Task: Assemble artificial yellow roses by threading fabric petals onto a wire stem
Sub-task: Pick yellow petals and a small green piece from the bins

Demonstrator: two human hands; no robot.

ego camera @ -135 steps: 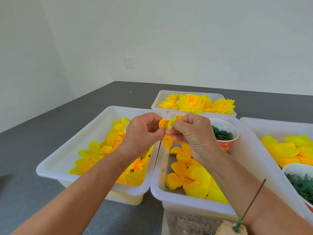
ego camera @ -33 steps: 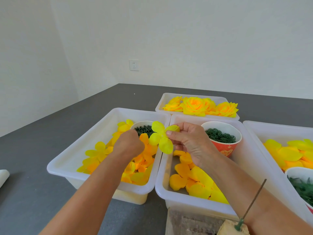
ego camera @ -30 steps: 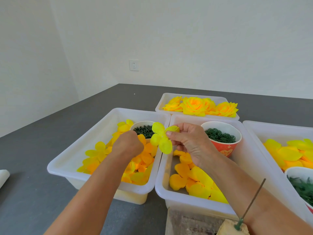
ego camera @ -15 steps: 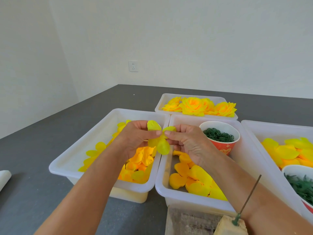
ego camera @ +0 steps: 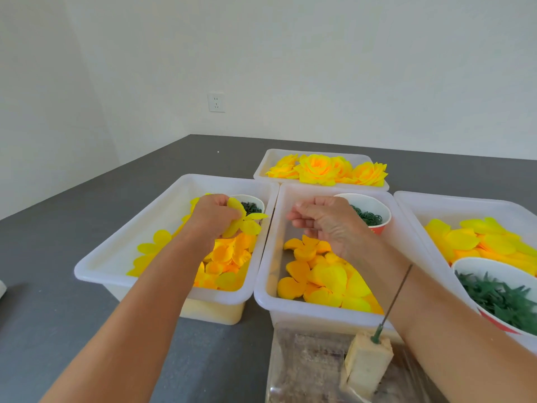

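No legible text; left hand (ego camera: 213, 216) grips petal piece (ego camera: 242, 221).

The left hand (ego camera: 213, 217) pinches a yellow petal piece (ego camera: 242, 221) over the left white tub (ego camera: 116, 251), just beside a cup of small green rings (ego camera: 252, 207). The right hand (ego camera: 325, 223), fingers loosely curled and holding nothing, hovers over the middle tub (ego camera: 268, 274) of loose petals (ego camera: 322, 279). A wire stem (ego camera: 396, 296) stands tilted in a foam block (ego camera: 367, 365) nearest the camera, and finished roses (ego camera: 322, 168) fill the far tub (ego camera: 263, 167).

3 petal bins (ego camera: 174, 257) in row, roses bin (ego camera: 321, 158) behind, foam block w/ stem (ego camera: 367, 362) in front.
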